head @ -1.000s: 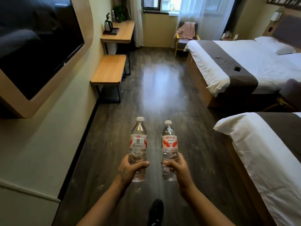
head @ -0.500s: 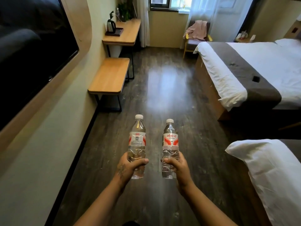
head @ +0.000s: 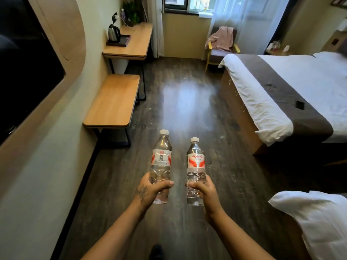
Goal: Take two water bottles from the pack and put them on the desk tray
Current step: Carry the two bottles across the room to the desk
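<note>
A wide strip of dark wood floor point(head: 187, 102) runs ahead to the window wall, open down its middle, with the wall on the left and a bed point(head: 293, 94) along the right whose near corner juts toward the walkway. A second bed corner point(head: 317, 220) in white linen pushes in at the lower right. Against the left wall a low wooden bench point(head: 114, 102) stands with its rounded front edge toward the floor, and just beyond it a higher desk point(head: 135, 42) carries a dark tray point(head: 123, 42) near its back left, a kettle point(head: 113, 33) standing on the tray. A chair point(head: 221, 47) draped with pink cloth sits by the window. Over the open floor, the left hand point(head: 150, 190) is wrapped around the lower half of the left water bottle point(head: 161, 160), and the right hand point(head: 202, 190) is closed the same way around the right water bottle point(head: 196, 164). Both bottles stand upright, capped, near each other but not touching, well apart from the tray.
</note>
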### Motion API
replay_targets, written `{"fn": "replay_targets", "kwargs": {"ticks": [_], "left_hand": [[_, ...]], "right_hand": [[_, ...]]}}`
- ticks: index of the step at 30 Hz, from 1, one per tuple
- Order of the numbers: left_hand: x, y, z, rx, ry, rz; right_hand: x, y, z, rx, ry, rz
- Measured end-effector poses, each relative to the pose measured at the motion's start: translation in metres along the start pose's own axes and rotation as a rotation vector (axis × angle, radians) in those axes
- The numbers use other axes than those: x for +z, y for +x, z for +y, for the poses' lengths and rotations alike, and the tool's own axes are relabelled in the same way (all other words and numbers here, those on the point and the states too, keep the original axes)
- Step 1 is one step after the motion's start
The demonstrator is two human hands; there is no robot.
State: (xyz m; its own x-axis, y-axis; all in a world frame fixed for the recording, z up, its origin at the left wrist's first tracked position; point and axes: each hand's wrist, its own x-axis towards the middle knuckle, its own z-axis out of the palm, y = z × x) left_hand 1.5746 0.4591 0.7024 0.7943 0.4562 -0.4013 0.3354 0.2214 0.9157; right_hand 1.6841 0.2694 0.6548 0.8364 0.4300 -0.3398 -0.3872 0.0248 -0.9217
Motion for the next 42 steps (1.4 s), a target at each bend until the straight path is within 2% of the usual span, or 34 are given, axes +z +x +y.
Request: {"fn": "replay_targets", "kwargs": {"ticks": [11, 25, 27, 33, 42], "left_hand": [[-0.023, 0.189, 0.091, 0.022, 0.009, -0.003], [0.020, 0.474, 0.192, 0.027, -0.002, 0.070], [0.025, 0.493, 0.202, 0.016, -0.016, 0.059], [0.035, 0.605, 0.238, -0.016, -0.069, 0.067], [0.035, 0.789, 0.306, -0.040, -0.022, 0.015]], "right_hand": [[0.046, 0.189, -0.070, -0.014, 0.027, 0.017], [0.035, 0.496, -0.166, 0.005, -0.009, -0.055], [0.038, 0.513, -0.180, 0.004, -0.007, -0.056], [0.038, 0.619, -0.221, 0.002, -0.011, -0.031], [0.057, 0.796, -0.266, 0.022, -0.035, 0.035]]}}
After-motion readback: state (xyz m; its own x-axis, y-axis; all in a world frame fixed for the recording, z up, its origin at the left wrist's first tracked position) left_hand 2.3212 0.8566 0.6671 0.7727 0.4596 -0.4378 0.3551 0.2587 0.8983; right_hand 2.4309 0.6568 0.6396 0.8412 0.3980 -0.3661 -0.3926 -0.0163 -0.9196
